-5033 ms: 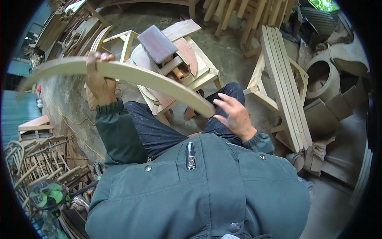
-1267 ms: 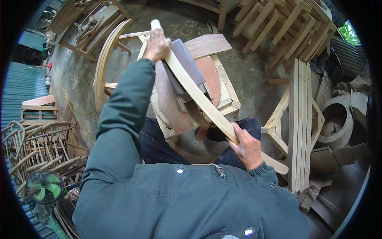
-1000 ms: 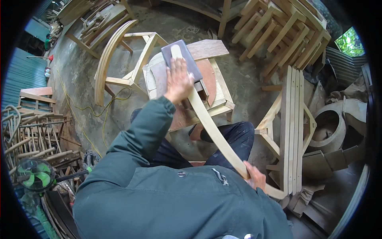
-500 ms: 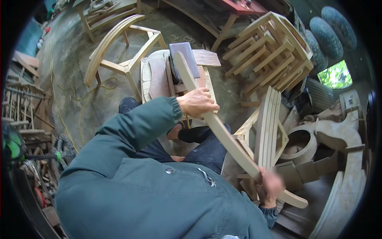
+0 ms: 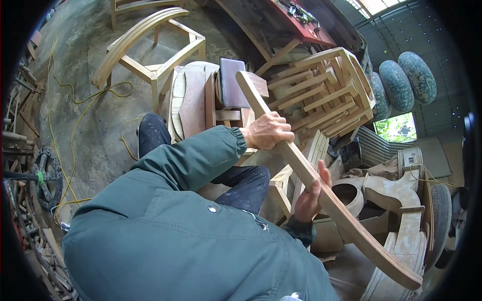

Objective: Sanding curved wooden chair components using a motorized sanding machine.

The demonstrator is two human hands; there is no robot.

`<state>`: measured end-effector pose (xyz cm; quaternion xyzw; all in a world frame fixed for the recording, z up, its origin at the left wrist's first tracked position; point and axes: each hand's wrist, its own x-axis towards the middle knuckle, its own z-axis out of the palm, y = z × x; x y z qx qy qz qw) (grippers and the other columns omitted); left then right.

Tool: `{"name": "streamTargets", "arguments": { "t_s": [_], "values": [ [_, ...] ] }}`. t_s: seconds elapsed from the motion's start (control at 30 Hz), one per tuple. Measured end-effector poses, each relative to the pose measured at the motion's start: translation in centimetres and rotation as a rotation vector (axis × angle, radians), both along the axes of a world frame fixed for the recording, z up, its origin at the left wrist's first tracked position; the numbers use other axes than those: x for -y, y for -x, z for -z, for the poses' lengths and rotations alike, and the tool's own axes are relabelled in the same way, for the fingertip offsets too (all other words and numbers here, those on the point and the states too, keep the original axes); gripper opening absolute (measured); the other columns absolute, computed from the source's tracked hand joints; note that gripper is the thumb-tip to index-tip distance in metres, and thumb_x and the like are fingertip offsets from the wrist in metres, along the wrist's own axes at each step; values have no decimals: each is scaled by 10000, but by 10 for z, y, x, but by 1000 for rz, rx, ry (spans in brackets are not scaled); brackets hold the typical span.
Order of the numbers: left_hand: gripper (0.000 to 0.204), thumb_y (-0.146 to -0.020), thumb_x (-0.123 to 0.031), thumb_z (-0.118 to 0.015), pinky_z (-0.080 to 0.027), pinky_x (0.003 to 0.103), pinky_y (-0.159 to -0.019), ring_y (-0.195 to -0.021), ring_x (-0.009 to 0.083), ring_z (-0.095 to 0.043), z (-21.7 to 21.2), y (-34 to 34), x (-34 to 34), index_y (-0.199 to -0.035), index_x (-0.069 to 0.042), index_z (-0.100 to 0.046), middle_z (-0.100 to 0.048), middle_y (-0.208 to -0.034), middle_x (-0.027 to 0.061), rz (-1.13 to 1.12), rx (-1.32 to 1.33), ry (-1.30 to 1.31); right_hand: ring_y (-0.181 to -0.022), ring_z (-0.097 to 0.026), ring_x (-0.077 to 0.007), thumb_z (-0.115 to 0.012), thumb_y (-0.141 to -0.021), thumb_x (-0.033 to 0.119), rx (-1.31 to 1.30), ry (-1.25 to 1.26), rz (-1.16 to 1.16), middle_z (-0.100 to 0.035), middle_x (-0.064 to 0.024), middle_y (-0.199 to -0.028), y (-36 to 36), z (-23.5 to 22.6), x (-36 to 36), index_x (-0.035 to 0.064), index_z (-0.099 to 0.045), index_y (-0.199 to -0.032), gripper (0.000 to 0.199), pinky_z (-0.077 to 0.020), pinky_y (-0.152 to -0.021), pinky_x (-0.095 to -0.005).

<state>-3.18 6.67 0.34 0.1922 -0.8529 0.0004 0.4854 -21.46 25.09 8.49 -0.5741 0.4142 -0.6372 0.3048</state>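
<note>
My left hand is wrapped round a long, slightly curved wooden bar, gripping it toward its upper end. The bar slants across my front from top centre down to the lower right. My right hand is beside the bar's middle, thumb and fingers apart and stretched out; whether its palm touches the wood I cannot tell. Beyond the bar's upper end stands a machine with a grey-purple flat plate, with pale boards around it.
A curved wooden frame stands at far left near a yellow cord. Stacked slatted frames are at right, before a red table. A dusty cast machine body and a tyre stand lower right.
My right hand has let go of the bar's lower part and opened, now nearer its middle. The bar has shifted right in view, and the whole view has turned somewhat.
</note>
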Motion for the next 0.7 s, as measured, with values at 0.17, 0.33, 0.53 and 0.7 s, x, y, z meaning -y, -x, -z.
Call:
{"name": "streamTargets", "arguments": {
  "t_s": [0.17,0.33,0.53,0.7],
  "values": [
    [300,-732,-188,-808,-498,423,-935,-961,244,-660,2,-36,35,-996,-183,-667,-641,-894,14,-19,-49,-20,-1310,-589,-348,-688,-1011,209,-123,45,97,-626,-297,-1361,-32,17,37,24,-558,-1250,329,-406,-1174,-472],
    [267,-721,-141,-789,-420,448,-1089,-1089,270,-639,43,-81,71,-964,-148,-679,-669,-989,55,-226,-101,-94,-1292,-603,-351,-693,-1004,150,-281,66,87,-633,-292,-1352,-61,35,49,30,-560,-1246,302,-424,-1158,-469],
    [293,-667,-221,-820,-418,457,-978,-954,248,-641,35,-55,51,-877,-152,-628,-630,-864,29,-173,-226,-155,-1269,-616,-361,-682,-990,113,-334,-56,134,-652,-294,-1306,-42,-24,36,17,-569,-1243,293,-447,-1126,-474],
    [325,-669,-294,-835,-439,482,-891,-911,261,-655,5,-40,29,-882,-149,-639,-653,-870,39,-227,-336,-259,-1157,-674,-332,-765,-928,224,-497,-72,182,-714,-252,-1183,-36,-112,59,-20,-642,-1184,374,-463,-1100,-450]
  ]
}}
